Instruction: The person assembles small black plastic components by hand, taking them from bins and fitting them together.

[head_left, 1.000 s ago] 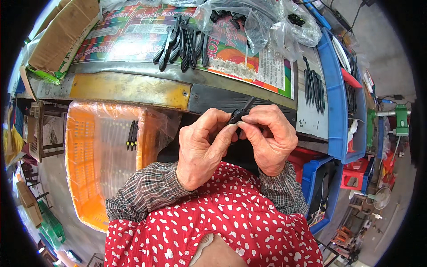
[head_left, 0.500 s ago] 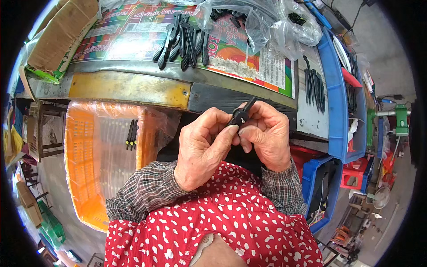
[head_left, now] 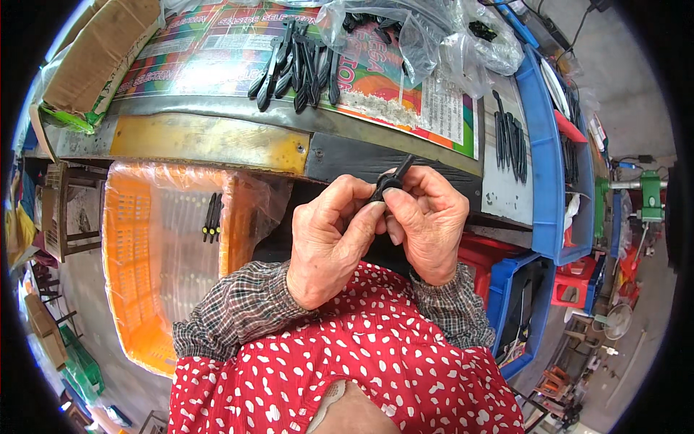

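Head view: orange crate (head_left: 134, 289), plastic-lined, holds two black pieces (head_left: 210, 217); blue bin (head_left: 549, 181) at worktop (head_left: 202, 137) right edge. Left hand (head_left: 334, 242) and right hand (head_left: 426, 220) both pinch small black part (head_left: 390, 181), probably plastic, below worktop's near edge. Black pieces pile (head_left: 296, 65) sits at the far edge.

The black plastic part (head_left: 390, 182) is now tilted toward one o'clock, pinched higher between the left hand (head_left: 334, 242) and right hand (head_left: 428, 220).
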The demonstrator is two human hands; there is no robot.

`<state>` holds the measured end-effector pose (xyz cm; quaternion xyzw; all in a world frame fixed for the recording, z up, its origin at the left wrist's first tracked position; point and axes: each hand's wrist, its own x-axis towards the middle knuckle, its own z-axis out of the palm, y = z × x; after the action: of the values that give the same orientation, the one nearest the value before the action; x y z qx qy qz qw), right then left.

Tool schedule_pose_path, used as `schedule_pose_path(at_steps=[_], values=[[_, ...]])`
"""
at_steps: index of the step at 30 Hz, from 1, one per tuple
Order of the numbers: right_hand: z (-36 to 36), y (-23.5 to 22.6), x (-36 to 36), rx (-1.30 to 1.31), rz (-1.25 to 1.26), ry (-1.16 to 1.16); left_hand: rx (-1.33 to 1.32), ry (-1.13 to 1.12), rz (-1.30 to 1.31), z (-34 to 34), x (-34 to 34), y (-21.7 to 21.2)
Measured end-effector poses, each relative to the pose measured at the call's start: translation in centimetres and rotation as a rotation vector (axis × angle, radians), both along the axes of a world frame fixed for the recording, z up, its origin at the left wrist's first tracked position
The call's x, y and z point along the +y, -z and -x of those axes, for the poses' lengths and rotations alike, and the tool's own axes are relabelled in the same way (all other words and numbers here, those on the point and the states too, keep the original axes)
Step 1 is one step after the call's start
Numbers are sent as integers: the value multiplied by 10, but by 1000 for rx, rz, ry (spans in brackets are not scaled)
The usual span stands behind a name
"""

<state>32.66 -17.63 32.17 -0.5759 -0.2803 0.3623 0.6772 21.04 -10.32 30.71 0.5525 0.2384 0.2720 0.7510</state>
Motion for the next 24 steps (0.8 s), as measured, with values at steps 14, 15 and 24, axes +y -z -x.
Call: schedule_pose_path(at_steps=[14, 15, 24], values=[[-6, 2, 1, 70, -29, -99, -49, 86, 147, 4, 5, -4], [-7, 2, 1, 63, -26, -119, -47, 86, 147, 4, 6, -3], [1, 3, 3, -83, 42, -17, -40, 76, 154, 2, 5, 3]])
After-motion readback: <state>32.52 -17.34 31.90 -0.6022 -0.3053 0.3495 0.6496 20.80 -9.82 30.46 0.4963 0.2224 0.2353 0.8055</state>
